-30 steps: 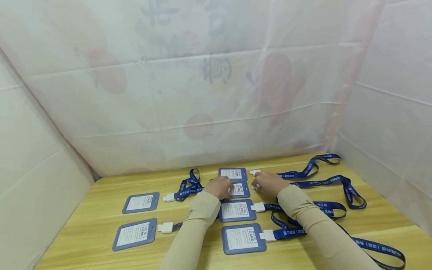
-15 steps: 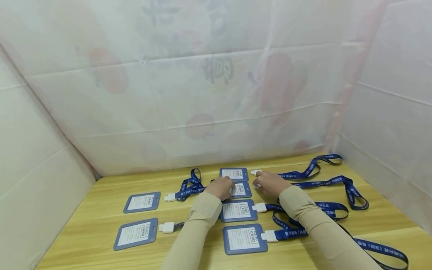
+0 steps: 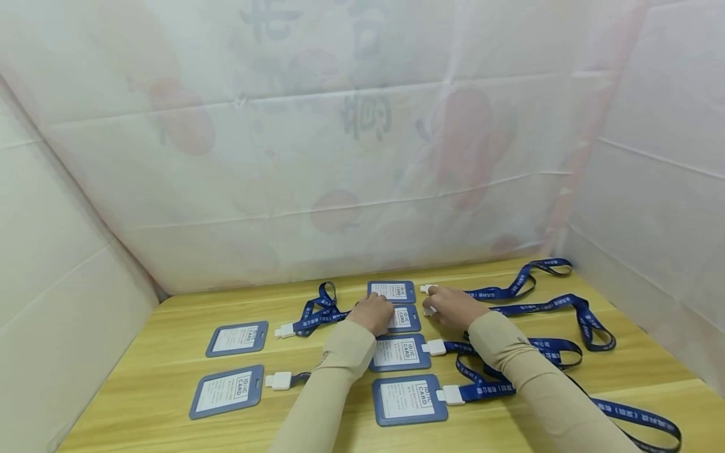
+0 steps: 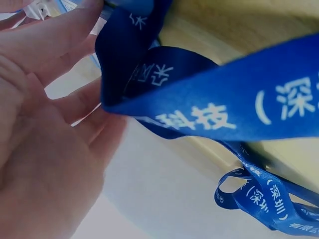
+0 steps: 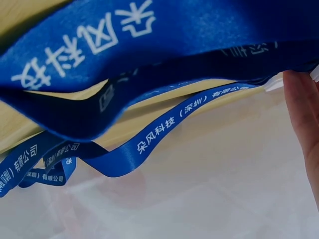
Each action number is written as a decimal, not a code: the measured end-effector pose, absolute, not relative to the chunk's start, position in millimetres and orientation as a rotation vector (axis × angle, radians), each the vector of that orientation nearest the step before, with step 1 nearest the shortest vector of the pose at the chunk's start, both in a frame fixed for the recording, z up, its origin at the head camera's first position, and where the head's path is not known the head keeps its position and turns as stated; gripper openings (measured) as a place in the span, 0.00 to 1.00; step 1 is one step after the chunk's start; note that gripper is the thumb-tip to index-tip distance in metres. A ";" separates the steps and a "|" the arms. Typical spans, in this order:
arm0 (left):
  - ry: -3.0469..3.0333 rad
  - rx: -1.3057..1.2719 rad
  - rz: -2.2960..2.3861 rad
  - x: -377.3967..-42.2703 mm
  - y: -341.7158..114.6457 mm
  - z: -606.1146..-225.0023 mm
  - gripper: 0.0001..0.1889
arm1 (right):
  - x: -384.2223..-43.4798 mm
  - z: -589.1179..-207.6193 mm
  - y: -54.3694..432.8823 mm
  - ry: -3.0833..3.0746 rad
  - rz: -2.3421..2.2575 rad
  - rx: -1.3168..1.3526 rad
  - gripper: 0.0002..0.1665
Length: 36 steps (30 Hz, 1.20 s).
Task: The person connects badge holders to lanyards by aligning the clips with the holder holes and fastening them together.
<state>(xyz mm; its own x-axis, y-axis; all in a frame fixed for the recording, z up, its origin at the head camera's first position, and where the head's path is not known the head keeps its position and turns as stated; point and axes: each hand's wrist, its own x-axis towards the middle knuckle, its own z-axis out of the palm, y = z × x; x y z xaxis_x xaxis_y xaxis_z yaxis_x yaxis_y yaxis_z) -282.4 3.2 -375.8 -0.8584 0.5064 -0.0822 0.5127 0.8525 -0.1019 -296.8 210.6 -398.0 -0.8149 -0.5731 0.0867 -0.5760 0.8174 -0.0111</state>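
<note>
My left hand [image 3: 372, 313] grips the left end of a blue badge holder [image 3: 403, 318], second from the back in the middle column, and covers part of its card. Just to the right, my right hand [image 3: 455, 307] pinches the white clip [image 3: 428, 311] of a blue lanyard [image 3: 532, 308]. A small gap separates clip and holder. In the left wrist view, loops of printed lanyard strap [image 4: 199, 114] pass in front of the left fingers. The right wrist view shows the right fingers [image 5: 301, 119] at the edge, beside a white clip end.
Behind lies another badge holder [image 3: 391, 291], apart from its lanyard clip [image 3: 428, 289]. Nearer, two holders [image 3: 401, 351] [image 3: 410, 400] are joined to their lanyards. Two more holders [image 3: 236, 338] [image 3: 226, 391] lie at left beside loose clips [image 3: 285, 330] [image 3: 279, 380]. White sheeting [image 3: 272, 189] encloses the wooden table [image 3: 164, 352].
</note>
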 end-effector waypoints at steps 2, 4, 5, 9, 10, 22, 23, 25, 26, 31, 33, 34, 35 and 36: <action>2.954 0.796 -0.152 -283.6 4.0 -377.2 0.12 | -296.7 -397.8 210.6 -2.914 0.054 0.931 0.09; 2.946 0.782 -0.145 -284.3 4.2 -378.0 0.12 | -296.4 -397.8 210.7 -2.912 0.058 0.932 0.08; 2.947 0.785 -0.157 -284.7 4.2 -378.3 0.12 | -296.5 -397.8 210.8 -2.909 0.062 0.935 0.08; 2.972 0.825 -0.244 -284.3 4.0 -377.1 0.13 | -296.6 -397.8 211.5 -2.896 0.086 0.951 0.07; 2.975 0.836 -0.262 -283.9 4.2 -376.6 0.13 | -296.8 -397.7 211.6 -2.893 0.091 0.956 0.07; 2.944 0.785 -0.184 -282.4 8.1 -374.2 0.10 | -295.4 -396.3 211.0 -2.881 0.121 0.979 0.07; 2.946 0.800 -0.201 -283.2 8.0 -375.1 0.10 | -295.1 -396.0 210.9 -2.885 0.121 0.976 0.07; 2.958 0.836 -0.240 -283.9 7.4 -375.1 0.10 | -295.1 -395.1 210.5 -2.888 0.120 0.979 0.07; 2.964 0.852 -0.261 -284.1 7.1 -375.1 0.10 | -294.8 -394.6 210.3 -2.891 0.119 0.975 0.07; 2.973 0.883 -0.297 -283.9 5.4 -374.9 0.10 | -295.1 -393.7 209.1 -2.895 0.112 0.982 0.07; 2.967 0.870 -0.268 -283.0 5.1 -374.3 0.11 | -295.5 -394.0 209.2 -2.903 0.110 0.978 0.07; 2.962 0.860 -0.254 -282.6 5.0 -373.9 0.11 | -295.6 -393.9 209.2 -2.907 0.109 0.975 0.07; 2.957 0.848 -0.235 -282.1 5.0 -373.5 0.11 | -295.5 -393.8 209.0 -2.914 0.111 0.969 0.07; 2.951 0.832 -0.216 -281.9 5.0 -373.4 0.12 | -295.5 -393.6 208.9 -2.920 0.113 0.962 0.07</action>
<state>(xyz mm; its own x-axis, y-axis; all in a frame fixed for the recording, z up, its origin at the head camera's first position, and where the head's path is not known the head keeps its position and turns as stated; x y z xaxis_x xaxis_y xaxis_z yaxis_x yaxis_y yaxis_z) -281.9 5.0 -373.4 -0.8512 0.5146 -0.1027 0.5241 0.8436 -0.1168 -295.5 208.9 -393.6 -0.8025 -0.5906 0.0846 -0.5954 0.8019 -0.0494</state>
